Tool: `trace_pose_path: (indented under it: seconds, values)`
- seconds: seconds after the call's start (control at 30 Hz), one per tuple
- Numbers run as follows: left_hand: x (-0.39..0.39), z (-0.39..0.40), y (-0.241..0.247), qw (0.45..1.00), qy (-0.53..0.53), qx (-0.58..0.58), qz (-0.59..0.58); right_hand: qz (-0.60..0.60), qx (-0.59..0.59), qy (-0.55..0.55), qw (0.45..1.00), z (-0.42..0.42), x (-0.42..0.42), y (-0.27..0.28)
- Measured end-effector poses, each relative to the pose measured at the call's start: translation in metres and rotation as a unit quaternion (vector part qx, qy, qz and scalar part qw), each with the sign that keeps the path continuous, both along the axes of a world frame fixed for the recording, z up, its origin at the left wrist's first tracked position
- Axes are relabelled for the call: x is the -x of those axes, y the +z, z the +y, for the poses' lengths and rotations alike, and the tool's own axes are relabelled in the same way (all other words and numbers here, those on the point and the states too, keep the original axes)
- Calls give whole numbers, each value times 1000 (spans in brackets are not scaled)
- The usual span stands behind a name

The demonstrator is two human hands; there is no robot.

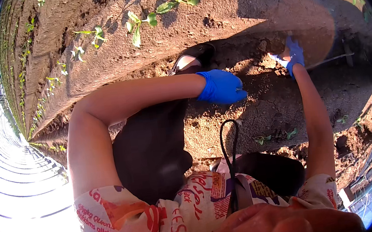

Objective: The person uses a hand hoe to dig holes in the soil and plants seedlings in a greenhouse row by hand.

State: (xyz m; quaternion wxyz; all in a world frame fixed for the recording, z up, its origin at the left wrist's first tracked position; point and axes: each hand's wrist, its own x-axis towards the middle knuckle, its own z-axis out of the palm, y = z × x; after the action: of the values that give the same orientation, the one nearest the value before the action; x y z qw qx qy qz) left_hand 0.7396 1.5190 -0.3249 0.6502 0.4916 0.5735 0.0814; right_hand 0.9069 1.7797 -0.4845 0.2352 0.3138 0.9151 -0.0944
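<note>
My left hand (224, 87), in a blue glove, is curled into a fist above the soil near the middle of the view; whether anything is inside is hidden. Farther right, my right hand (292, 55) wears a blue glove, with its fingers spread over a shaded furrow. Some skin shows between the glove's parts there. Loose crumbly soil (274, 62) lies beside that hand, and small pale specks dot the ground between both hands. A thin pale stick or strip (332, 59) lies to the right of my right hand.
Leafy seedlings (139, 24) grow in a row along the raised soil bed (104, 66) above. More small seedlings (262, 139) stand in the lower bed. A shoe (201, 54) rests in the furrow. A black cord loop (228, 125) hangs before my shirt. Greenhouse hoops curve at left.
</note>
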Motion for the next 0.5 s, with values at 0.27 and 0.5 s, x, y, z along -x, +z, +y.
trace_pose_path:
  seconds: [0.27, 0.5]
  values:
    - [8, -20, 20, 994, 67, -8, 84, 2, 153, -3, 988, -7, 0, -16]
    - [44, -119, 10, 944, 276, -44, 173, 187, 236, -178, 937, 16, -17, -9]
